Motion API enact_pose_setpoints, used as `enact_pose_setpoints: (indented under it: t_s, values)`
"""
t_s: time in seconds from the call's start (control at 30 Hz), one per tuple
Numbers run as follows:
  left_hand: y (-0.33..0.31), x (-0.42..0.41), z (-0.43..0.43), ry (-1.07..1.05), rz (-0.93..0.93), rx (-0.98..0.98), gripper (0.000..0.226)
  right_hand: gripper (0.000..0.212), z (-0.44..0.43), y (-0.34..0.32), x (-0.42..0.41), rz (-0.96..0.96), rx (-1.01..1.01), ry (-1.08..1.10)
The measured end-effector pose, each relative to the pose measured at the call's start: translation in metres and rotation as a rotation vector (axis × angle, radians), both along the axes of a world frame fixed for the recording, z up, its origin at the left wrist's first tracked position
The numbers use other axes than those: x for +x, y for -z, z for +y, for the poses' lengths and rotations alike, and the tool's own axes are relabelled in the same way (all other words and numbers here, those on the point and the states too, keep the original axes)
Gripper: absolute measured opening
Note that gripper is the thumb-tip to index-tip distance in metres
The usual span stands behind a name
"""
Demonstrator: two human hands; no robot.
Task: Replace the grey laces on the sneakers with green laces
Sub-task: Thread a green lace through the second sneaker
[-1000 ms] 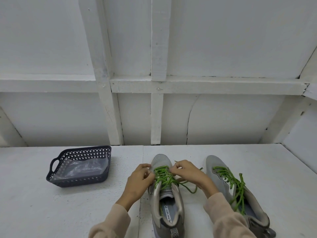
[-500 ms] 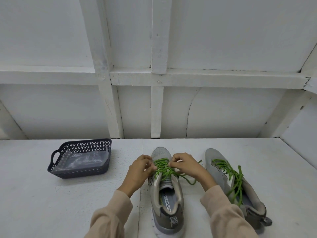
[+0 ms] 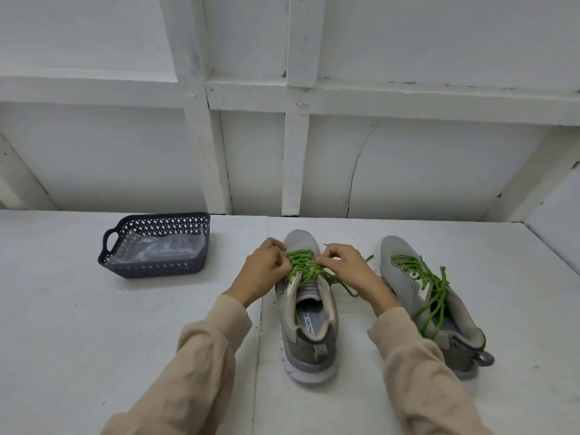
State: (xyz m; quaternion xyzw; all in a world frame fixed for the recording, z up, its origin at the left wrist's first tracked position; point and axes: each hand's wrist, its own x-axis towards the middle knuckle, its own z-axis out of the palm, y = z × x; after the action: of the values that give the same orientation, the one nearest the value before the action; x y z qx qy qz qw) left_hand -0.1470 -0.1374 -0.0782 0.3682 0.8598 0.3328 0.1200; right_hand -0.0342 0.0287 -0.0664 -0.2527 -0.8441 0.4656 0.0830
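The left hand [image 3: 266,273] and right hand [image 3: 343,266] curl their fingers, each pinching the green lace [image 3: 303,265] stretched between them atop the sneaker [image 3: 309,312]. Uneven pulling could leave one end short or slip a pinch.

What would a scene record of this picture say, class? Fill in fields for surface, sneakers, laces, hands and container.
surface: white table
sneakers: two grey, side by side, toes pointing away: middle sneaker, right sneaker
laces: green lace on the middle sneaker; other green lace on the right sneaker, ends loose
hands: left hand and right hand both pinch the green lace
container: dark basket on the left, holding a clear plastic bag
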Motion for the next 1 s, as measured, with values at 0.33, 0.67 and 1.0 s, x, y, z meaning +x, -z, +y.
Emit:
enact_pose_setpoints:
  t_s: [0.33,0.67,1.0]
  values:
    - [0.005,0.001,-0.009,-0.007,-0.233,0.283,0.007,0.008,-0.004,-0.010,0.000,0.083,0.016,-0.063]
    - [-0.020,-0.003,0.000,0.045,-0.168,0.071,0.007,0.010,-0.004,-0.043,-0.010,-0.163,0.041,-0.225]
    - [-0.028,0.003,0.002,0.075,-0.075,0.015,0.008,0.014,-0.006,-0.043,-0.010,-0.229,0.189,-0.348]
